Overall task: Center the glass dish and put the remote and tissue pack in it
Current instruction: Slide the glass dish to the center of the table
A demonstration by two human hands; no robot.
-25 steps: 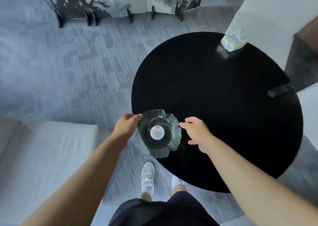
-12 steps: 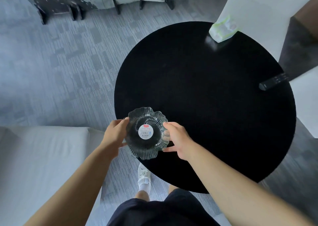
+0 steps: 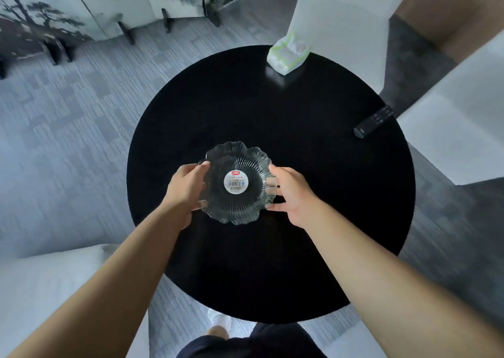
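Moved inward from the counter's (image 3: 272, 276) lower-left edge, the glass dish (image 3: 240, 183) sits left of center, my left hand (image 3: 185, 186) and right hand (image 3: 294, 191) gripping its rim; tissue pack (image 3: 287, 53) upper right, remote (image 3: 374, 122) right edge.

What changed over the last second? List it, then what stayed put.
The glass dish moved from the table's near-left edge inward toward the middle. The left hand already held its rim; the right hand closed onto the opposite rim. The tissue pack and remote stayed at the table's far and right edges.
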